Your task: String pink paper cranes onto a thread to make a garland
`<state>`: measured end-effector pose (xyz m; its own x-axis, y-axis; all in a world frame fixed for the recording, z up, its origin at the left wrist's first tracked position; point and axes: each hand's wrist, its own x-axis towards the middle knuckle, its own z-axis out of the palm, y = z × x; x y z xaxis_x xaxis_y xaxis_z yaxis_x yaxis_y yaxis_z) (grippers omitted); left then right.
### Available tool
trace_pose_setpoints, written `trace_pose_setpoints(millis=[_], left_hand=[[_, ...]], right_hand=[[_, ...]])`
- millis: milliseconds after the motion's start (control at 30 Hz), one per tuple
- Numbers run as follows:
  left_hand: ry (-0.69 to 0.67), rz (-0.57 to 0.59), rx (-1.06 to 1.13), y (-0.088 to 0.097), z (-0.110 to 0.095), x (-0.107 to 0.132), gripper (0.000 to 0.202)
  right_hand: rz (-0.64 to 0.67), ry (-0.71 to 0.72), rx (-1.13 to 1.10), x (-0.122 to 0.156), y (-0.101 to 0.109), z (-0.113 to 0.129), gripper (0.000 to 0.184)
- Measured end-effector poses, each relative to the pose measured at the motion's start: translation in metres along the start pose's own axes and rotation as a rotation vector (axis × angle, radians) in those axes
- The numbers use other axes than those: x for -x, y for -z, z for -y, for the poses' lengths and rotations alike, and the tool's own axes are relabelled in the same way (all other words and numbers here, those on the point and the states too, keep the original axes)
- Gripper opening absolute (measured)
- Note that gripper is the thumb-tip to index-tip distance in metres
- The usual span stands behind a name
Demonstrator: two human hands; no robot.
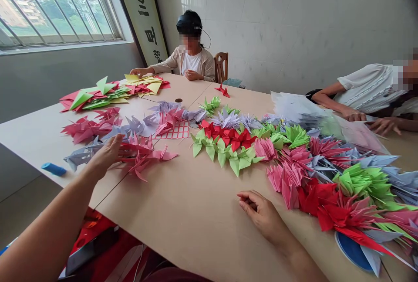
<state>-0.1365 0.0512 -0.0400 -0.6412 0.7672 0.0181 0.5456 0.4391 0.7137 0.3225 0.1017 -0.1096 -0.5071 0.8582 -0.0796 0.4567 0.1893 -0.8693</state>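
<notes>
My left hand (109, 153) reaches over the left part of the table, its fingers stretched out against a group of folded pink paper cranes (143, 155). Pale lilac paper cranes (81, 153) lie just behind and left of it. Nearer the middle, my right hand (257, 210) rests on the tabletop with fingers curled together; whether something small is pinched in them I cannot make out. Beyond it lie green paper cranes (225, 153) and red ones (228, 135) in rows. To its right spreads a big heap of pink cranes (289, 181).
A blue cylinder (54, 169) lies near the table's left edge. Red, green and yellow folded papers (104, 92) are piled at the far left. One person (196, 57) sits opposite; another person (369, 90) works at right beside clear plastic bags (297, 110). A blue round lid (352, 251) lies front right.
</notes>
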Motion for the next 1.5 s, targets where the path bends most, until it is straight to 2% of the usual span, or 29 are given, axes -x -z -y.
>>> trace_pose_setpoints(millis=[67,133,267,333,433,500,567,667,767,867,1033,1167,1233,1333,1367,1433,1500], left_hand=[[0.084,0.074,0.16,-0.004,0.0,-0.003,0.063],[0.154,0.074,0.277,-0.01,0.001,-0.006,0.053],[0.19,-0.029,0.395,-0.018,0.002,-0.009,0.026],[0.17,-0.11,0.411,-0.019,0.0,-0.009,0.02],[0.119,-0.21,0.424,-0.019,-0.003,-0.007,0.02],[0.091,-0.211,0.446,-0.018,-0.003,-0.005,0.026],[0.076,-0.147,0.474,-0.017,-0.002,-0.003,0.036],[0.086,0.03,0.5,-0.017,0.0,0.001,0.053],[0.111,0.193,0.461,-0.018,0.001,0.006,0.061],[0.093,0.28,0.369,-0.025,0.0,0.012,0.059],[-0.03,0.406,0.223,-0.04,-0.014,0.033,0.047],[-0.127,0.59,0.136,-0.042,-0.026,0.049,0.042],[-0.189,0.56,0.087,-0.042,-0.026,0.053,0.048],[-0.229,0.341,0.087,-0.049,-0.02,0.058,0.06],[-0.238,0.303,0.096,-0.052,-0.019,0.062,0.064],[-0.273,0.331,0.089,-0.06,-0.019,0.072,0.068],[-0.281,0.471,0.021,-0.069,-0.024,0.083,0.068]], right_hand=[[0.004,0.006,0.004,0.0,0.0,-0.001,0.026],[0.009,0.003,0.007,0.001,0.0,0.0,0.025],[0.015,-0.012,0.003,0.002,0.0,0.001,0.025],[0.02,-0.016,0.005,0.002,0.0,0.001,0.026],[0.032,-0.019,0.008,0.001,0.0,0.001,0.027],[0.036,-0.025,0.004,0.001,0.0,0.001,0.027],[0.036,-0.028,0.0,0.001,0.0,0.001,0.027],[0.037,-0.027,-0.005,0.001,0.0,0.001,0.027],[0.033,-0.022,-0.004,0.002,0.0,0.001,0.026],[0.033,-0.013,0.0,0.001,0.0,0.0,0.027],[0.027,-0.011,-0.002,0.0,0.0,-0.002,0.026],[0.029,-0.007,-0.001,0.001,0.001,-0.002,0.026],[0.028,-0.006,0.002,0.001,0.001,-0.002,0.025],[0.026,-0.006,0.002,0.001,0.0,-0.002,0.025],[0.026,-0.01,0.0,0.001,0.0,-0.002,0.025],[0.02,-0.016,-0.007,0.0,-0.001,-0.002,0.026],[0.005,-0.021,-0.016,0.0,-0.001,-0.003,0.028]])
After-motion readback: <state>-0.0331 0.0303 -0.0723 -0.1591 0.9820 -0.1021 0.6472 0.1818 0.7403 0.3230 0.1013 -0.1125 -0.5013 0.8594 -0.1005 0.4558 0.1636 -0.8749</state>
